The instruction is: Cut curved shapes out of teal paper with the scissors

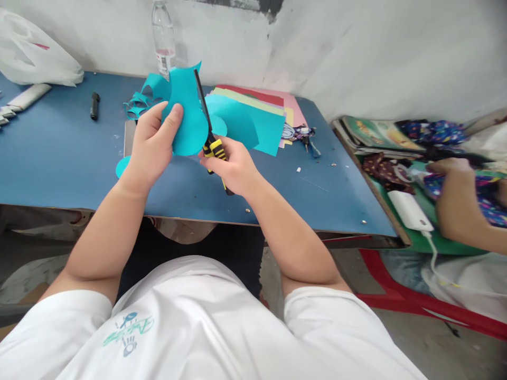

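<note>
My left hand (152, 138) pinches a blue paper piece (190, 124) with a rounded lower edge, thumb on its face. In my right hand (233, 163) are black-and-yellow scissors (214, 148), their blades pointing up along the paper's right edge. Behind my left hand lie blue paper scraps with round holes (138, 105). A blue paper disc (122, 167) shows beside my left wrist. Past the scissors, more blue paper (271, 129) lies on a fanned stack of coloured sheets, red (257, 96) and pink (295, 108) among them.
On the blue table (312, 195) are a black marker (94, 106), a plastic bottle (163, 37), a white bag (35, 50) and keys (307, 138). At right, another person's arm (459, 200) reaches over a green table with patterned cloth and a white power bank (410, 210).
</note>
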The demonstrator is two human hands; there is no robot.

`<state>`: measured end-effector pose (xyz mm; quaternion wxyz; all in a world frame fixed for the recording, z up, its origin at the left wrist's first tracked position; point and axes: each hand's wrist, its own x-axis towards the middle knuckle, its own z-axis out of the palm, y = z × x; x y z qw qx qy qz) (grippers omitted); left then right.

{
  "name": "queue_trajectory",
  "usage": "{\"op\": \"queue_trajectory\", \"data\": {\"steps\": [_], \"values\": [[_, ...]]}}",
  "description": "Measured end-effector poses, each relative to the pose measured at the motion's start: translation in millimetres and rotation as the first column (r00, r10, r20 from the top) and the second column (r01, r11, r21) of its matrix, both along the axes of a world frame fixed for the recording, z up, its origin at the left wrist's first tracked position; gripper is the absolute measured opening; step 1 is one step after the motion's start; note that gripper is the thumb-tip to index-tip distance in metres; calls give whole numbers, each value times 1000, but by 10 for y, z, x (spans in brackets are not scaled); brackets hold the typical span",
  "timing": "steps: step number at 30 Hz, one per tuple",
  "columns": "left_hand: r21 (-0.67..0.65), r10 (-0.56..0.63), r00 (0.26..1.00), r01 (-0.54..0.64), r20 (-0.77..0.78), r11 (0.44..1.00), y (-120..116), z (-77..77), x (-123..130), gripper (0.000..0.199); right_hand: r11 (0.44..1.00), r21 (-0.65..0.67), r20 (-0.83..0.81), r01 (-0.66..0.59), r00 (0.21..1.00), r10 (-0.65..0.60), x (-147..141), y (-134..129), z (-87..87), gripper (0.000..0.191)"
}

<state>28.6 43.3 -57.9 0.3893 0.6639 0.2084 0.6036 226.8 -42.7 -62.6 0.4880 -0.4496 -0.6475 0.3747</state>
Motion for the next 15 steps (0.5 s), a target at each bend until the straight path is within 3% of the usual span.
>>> {"op": "queue_trajectory", "data": {"steps": [6,15], "values": [[-43,25,1000,-26,-17,999,-146,68,12,54,999,-36,-50,-23,999,22,-7,-9,28,29],[-94,38,998,-42,-42,995,-135,94,-25,63,999,-33,-32,-27,999,26,-16,-34,60,29]]}}
